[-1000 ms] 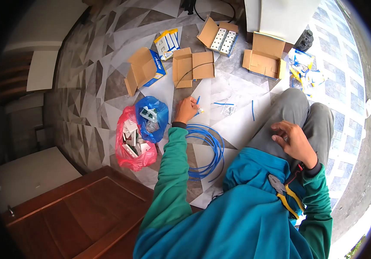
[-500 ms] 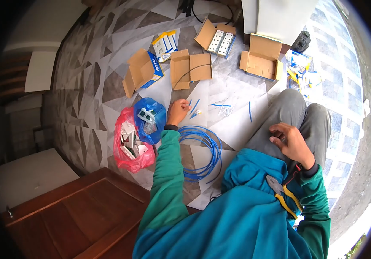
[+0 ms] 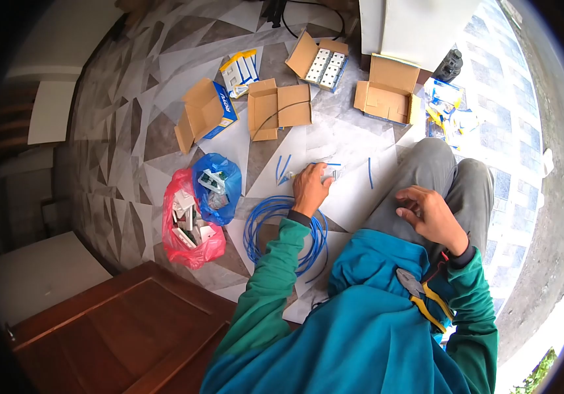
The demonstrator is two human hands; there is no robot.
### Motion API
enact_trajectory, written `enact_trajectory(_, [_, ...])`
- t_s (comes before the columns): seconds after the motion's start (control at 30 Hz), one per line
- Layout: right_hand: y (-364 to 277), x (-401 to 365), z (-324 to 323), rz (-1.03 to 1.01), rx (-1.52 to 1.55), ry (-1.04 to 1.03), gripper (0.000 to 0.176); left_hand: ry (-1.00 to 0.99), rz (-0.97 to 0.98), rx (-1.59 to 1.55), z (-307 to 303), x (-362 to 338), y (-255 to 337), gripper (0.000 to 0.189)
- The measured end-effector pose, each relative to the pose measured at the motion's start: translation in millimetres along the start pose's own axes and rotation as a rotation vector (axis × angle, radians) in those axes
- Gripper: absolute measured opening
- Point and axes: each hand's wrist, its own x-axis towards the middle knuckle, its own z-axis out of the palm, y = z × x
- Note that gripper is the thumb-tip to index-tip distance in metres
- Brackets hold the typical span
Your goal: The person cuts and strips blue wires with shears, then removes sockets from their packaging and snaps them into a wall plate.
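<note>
My left hand reaches down to the floor, fingers bent and thumb apart, at a small clear packet that it partly covers. Just beyond the fingers lies a short blue cable piece; others lie to the left and right. Below the wrist is a coil of blue cable. Over my thigh hovers my right hand, loosely curled, with a gap between thumb and forefinger and nothing seen in it. Pliers with yellow handles lie on my lap near the right sleeve.
A red plastic bag and a blue plastic bag with parts inside stand to the left. Open cardboard boxes form a row ahead, one box holding white sockets. A brown wooden panel is at lower left.
My left hand has moved right, from beside the short blue cable pieces to the clear packet. My right hand stays over my thigh. The view has shifted slightly.
</note>
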Motion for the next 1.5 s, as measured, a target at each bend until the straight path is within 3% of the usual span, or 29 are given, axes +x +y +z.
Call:
enact_trajectory(0.13, [-1.5,-2.1,-3.3,0.02,-0.035,-0.034,0.025,-0.098,-0.037,-0.001,-7.0,-20.6,-5.0,0.035])
enact_trajectory(0.23, [2.6,-2.1,-0.8,0.02,-0.012,-0.037,0.024,-0.007,-0.002,-0.061,-15.7,-22.7,-6.0,0.03])
enact_trajectory(0.47, [-1.5,0.2,-1.3,0.017,-0.001,-0.01,0.025,-0.001,0.081,-0.162,-21.7,10.6,8.5,0.021])
enact_trajectory(0.63, [-5.9,1.9,-2.9,0.016,-0.02,-0.004,0.023,-0.02,0.186,0.032,-11.0,29.9,11.0,0.02])
enact_trajectory(0.9, [-5.5,32.5,6.2,-0.008,-0.031,-0.002,0.021,-0.068,0.108,0.12,4.7,34.2,-11.5,0.008])
enact_trajectory(1.03, [9.2,59.2,22.8,-0.061,-0.204,0.04,0.02,-0.065,0.102,-0.016,1.2,31.5,-23.7,0.009])
enact_trajectory(1.1, [20.8,74.6,34.5,0.045,-0.361,0.118,0.018,0.029,-0.07,-0.508,-4.6,24.5,-22.0,0.013])
enact_trajectory(1.2, [35.1,99.5,52.3,0.065,-0.572,0.134,0.014,-0.04,-0.161,-0.645,-53.5,8.4,-29.2,0.022])
enact_trajectory(1.27, [49.0,113.3,62.5,0.067,-0.71,0.093,0.012,0.034,-0.197,-0.782,-79.2,-5.7,-33.0,0.021])
enact_trajectory(1.37, [82.6,127.3,83.3,0.043,-0.77,0.101,0.016,0.024,-0.283,-0.71,-94.1,-22.4,-46.4,0.019])
enact_trajectory(1.4, [73.8,127.8,85.8,0.13,-0.751,0.064,0.018,0.04,-0.289,-0.708,-92.1,-24.4,-50.5,0.019])
enact_trajectory(1.5, [80.6,131.6,94.0,0.193,-0.76,0.03,0.021,0.033,-0.202,-0.685,-65.6,-18.8,-50.5,0.017])
